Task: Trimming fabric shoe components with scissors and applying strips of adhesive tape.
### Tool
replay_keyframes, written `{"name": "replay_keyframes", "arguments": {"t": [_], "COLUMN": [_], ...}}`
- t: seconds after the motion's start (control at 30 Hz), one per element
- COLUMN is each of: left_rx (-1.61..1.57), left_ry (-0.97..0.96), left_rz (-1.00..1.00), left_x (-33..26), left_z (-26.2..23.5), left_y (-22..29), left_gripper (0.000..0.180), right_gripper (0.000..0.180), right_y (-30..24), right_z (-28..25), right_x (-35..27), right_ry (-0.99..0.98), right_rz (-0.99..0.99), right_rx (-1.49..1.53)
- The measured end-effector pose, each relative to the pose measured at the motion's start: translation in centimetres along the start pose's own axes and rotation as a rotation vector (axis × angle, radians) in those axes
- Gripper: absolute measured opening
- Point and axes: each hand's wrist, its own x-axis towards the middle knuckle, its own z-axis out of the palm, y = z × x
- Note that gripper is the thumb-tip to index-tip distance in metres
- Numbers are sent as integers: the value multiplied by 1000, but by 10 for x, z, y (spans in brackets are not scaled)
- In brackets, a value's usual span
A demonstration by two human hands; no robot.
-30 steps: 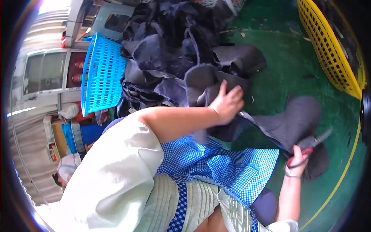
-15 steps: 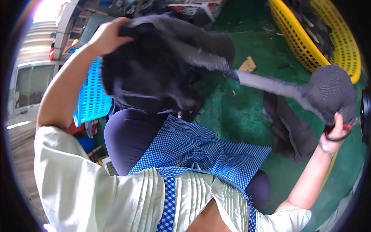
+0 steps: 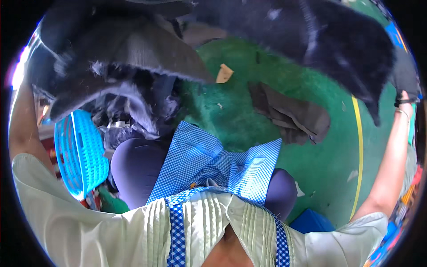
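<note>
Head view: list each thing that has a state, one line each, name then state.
Dark cloth: lifted overhead, spread across the top of the view.
Right hand: raised at the cloth's right end; grip hidden.
Left hand: out of sight behind the cloth.
Grey pieces: lying crumpled on the green floor.
Blue basket: on its side, opening facing right.
Tan scrap: loose on the floor.

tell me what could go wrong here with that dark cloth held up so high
1. The dark cloth is stretched overhead and fills the top of the view, so it may block the person's sight of the green floor.
2. The right hand shows only at the picture's rim, its grip unclear; the cloth could slip and drop.
3. A folded dark piece and a scrap lie on the floor and could be stepped on unseen.
</note>
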Motion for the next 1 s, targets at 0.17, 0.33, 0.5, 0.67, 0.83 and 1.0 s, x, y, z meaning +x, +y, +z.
{"name": "replay_keyframes", "arguments": {"t": [0.17, 0.33, 0.5, 0.67, 0.83, 1.0], "left_rx": [-77, 54, -1126, -1007, -934, -742], "left_ry": [11, -190, -51, -646, 201, 339], "left_rz": [-216, -56, 1400, 980, 612, 721], "left_x": [-6, -25, -213, -290, -179, -209], "left_z": [100, 104, 25, 83, 55, -12], "left_y": [55, 140, 448, 538, 451, 404], "left_gripper": [51, 67, 105, 65, 40, 58], "right_gripper": [36, 50, 27, 29, 19, 23], "right_y": [-39, -181, -251, -272, -220, -72], "right_z": [-65, 11, 5, -43, 7, 63], "right_x": [-91, -341, -401, -305, -329, -332], "right_ry": [28, -579, -558, -716, -194, -228], "right_rz": [116, -44, -204, -84, -268, -35], "right_rx": [552, 798, 530, 811, 500, 483]}}
